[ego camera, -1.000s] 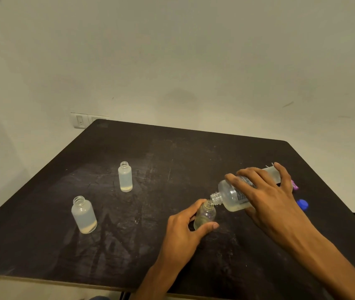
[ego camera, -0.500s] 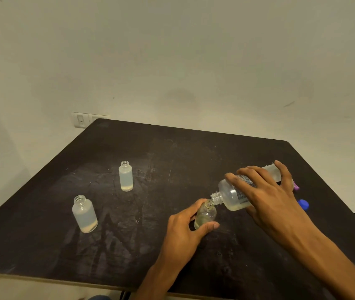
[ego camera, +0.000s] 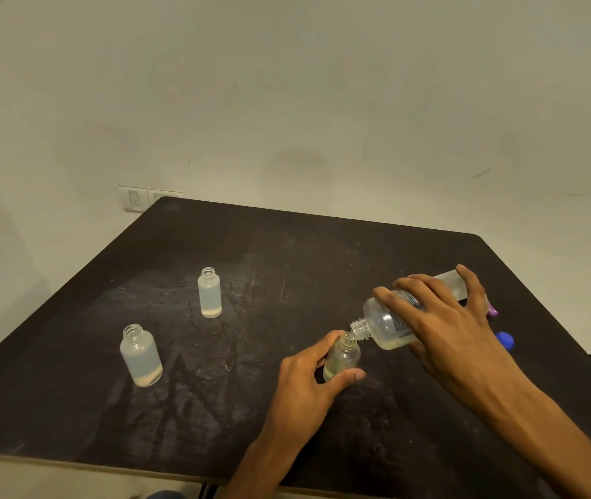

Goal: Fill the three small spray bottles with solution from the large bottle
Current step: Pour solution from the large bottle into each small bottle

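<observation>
- Almost no change against the two earlier frames: same pose, same grips, large bottle (ego camera: 391, 324) perhaps a touch steeper. Pour in progress, not finished.
- Right hand (ego camera: 445, 318), right of centre in the frame: wrapped over the large bottle from above, fingers across the label, thumb behind. Bottle tipped neck-down toward the left, threaded mouth touching or just over the rim of the small clear bottle (ego camera: 341, 356).
- Left hand (ego camera: 308, 383), lower centre: pinching the small clear bottle between thumb and fingers, bottle upright on the table (ego camera: 287, 246).
- Small clear bottle: thin yellowish layer at the bottom only; mostly unfilled. Stream itself too fine to make out.
- Large bottle: clear plastic, pale liquid pooled along its lower side near the shoulder; little left, by the look.
- Frosted bottle (ego camera: 141, 356), lower left of frame: upright, uncapped, only a shallow pale layer at the base.
- Second frosted bottle (ego camera: 210, 292), left of centre and farther back: upright, uncapped, likewise a shallow layer.
- Judgement: third bottle being filled; all three low, so task well short of done.
- Blue cap (ego camera: 504, 341) and a purple piece (ego camera: 492, 311) at the right edge, behind the right hand.
</observation>
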